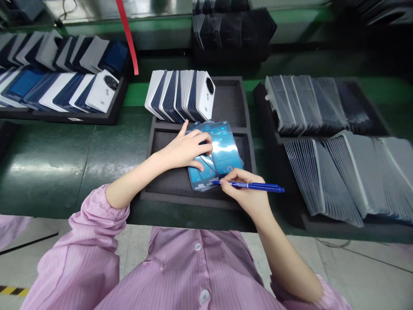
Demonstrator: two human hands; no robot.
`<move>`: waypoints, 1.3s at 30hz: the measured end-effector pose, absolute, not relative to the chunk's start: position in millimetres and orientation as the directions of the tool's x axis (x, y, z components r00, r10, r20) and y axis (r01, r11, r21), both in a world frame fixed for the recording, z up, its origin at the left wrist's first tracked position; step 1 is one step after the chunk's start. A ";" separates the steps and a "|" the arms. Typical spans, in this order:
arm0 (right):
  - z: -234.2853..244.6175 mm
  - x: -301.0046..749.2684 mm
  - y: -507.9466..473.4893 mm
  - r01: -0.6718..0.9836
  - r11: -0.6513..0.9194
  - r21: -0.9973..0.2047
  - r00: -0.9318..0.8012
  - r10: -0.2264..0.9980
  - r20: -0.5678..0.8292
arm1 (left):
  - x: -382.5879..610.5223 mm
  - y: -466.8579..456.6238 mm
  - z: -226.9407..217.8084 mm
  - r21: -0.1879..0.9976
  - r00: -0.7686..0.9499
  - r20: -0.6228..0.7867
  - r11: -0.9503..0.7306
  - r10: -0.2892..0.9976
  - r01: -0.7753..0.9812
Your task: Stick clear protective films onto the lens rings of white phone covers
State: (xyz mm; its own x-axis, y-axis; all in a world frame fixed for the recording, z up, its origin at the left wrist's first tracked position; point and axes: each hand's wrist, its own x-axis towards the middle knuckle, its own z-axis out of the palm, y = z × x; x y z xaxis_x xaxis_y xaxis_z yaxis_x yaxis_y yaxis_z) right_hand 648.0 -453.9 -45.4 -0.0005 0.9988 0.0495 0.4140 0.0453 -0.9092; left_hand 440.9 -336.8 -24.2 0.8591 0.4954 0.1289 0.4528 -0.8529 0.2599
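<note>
Several blue film-covered phone panels point(226, 148) lie fanned out over the front part of a black foam tray point(174, 198). My left hand point(190, 148) rests on top of them, fingers spread and pressing lightly. In my right hand point(247, 189) is a blue pen point(264, 187), held in a writing grip with its tip at the lower edge of the panels. Behind them, a leaning row of white and dark blue phone panels point(180, 94) stands in the tray's back compartment; the rightmost one shows a black camera ring.
At left, a black tray point(111, 110) holds rows of white and blue panels. Clear-grey sheets point(322, 172) stand in trays at right. More dark sheets point(232, 28) are at the back. A red strip point(128, 38) hangs at upper left.
</note>
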 end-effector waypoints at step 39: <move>-44.8 630.8 -457.8 0.450 0.128 -0.884 -0.116 0.990 0.084 | 426.2 -327.3 -23.0 0.378 0.915 0.052 -0.856 0.401 0.353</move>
State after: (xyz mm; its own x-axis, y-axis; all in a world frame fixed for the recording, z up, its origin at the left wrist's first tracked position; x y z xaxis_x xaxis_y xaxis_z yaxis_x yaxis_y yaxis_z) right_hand 630.8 -457.8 -44.8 -0.1164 0.9896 0.0840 0.4502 0.1280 -0.8837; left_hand 426.2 -327.3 -23.0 0.9147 0.4008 0.0525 0.3533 -0.8558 0.3778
